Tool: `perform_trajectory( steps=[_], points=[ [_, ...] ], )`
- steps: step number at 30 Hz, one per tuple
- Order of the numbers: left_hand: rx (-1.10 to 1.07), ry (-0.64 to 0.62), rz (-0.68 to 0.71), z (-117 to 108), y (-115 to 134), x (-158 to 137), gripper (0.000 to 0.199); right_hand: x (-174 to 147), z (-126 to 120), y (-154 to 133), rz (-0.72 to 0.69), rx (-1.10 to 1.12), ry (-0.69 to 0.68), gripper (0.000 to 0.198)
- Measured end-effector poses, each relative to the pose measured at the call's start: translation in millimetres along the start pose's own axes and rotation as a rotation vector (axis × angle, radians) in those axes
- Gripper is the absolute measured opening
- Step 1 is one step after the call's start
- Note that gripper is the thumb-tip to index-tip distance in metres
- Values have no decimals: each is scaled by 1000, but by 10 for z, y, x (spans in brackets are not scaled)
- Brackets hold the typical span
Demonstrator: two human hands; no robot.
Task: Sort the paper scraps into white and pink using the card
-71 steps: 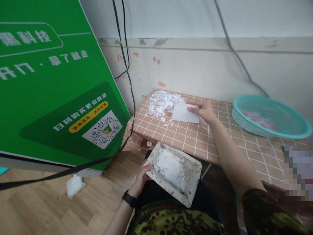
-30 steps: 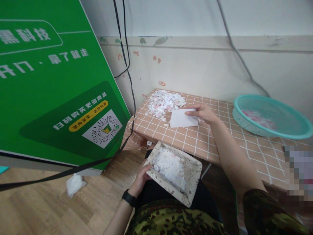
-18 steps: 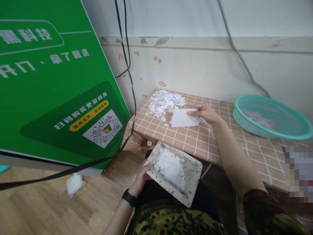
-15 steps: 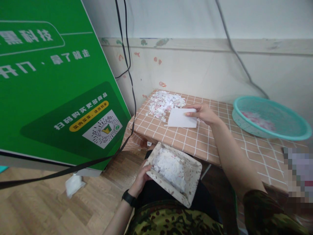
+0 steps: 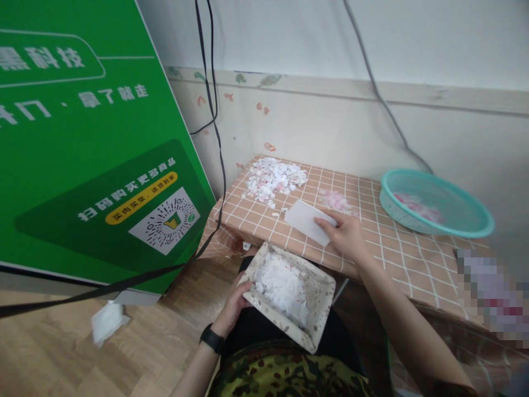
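Nearest, over the lap (image 5: 341,336): speckled tray (image 5: 321,303), partly filled with white scraps (image 5: 281,286), positioned just below the front edge of the table (image 5: 413,264). At the near-left rim: left hand (image 5: 237,301), closed on the tray, thumb over the rim, fingers beneath mostly hidden. Beyond, at the table front: right hand (image 5: 344,234), thumb and fingers pinched on one end of a white card (image 5: 305,220), otherwise holding nothing visible. Contact between card and tabletop: cannot tell. Just past the card: a few loose scraps (image 5: 271,204), then a smaller pink scatter (image 5: 336,200). Farther, at the table's far-left corner: paper pile (image 5: 275,179), near the wall (image 5: 289,33). To the right, apart from both hands: green basket (image 5: 458,201), containing pinkish scraps. Judged step in hand: gathering scraps across the tabletop with the card, plenty of paper yet outside the tray. Next move judged to call for a low card edge, light pressure, and a steady tray kept close to the table edge.
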State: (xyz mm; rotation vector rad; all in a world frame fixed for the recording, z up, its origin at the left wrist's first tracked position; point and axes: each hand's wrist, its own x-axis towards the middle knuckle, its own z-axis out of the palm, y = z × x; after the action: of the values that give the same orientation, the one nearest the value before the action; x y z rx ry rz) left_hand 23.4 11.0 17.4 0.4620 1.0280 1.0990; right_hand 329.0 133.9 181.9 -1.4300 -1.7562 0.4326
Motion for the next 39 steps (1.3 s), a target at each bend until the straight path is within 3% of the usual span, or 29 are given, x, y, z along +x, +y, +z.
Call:
perform_trajectory(
  steps=[9,13,16,23,27,31,39],
  points=[
    [0,-28,12,-24,-10,16,51,97,-481,669,162,-224,271,55],
    [8,-30,21,-32,-19,24,50,176,-568,722,147,-311,343,52],
    [-14,-23,10,-20,-13,27,47,227,-462,564,112,-269,348,50],
    [-121,110,-27,-1,20,12,34,257,178,143,-205,-219,134,33],
    [-110,166,-23,-5,114,0,32,116,422,34,-308,-212,51,29],
    [-47,221,23,-20,261,-24,32,-13,466,-52,-357,-139,15,26],
    [-5,286,79,63,508,-81,32,-2,470,-180,-281,-25,-84,28]
  ],
)
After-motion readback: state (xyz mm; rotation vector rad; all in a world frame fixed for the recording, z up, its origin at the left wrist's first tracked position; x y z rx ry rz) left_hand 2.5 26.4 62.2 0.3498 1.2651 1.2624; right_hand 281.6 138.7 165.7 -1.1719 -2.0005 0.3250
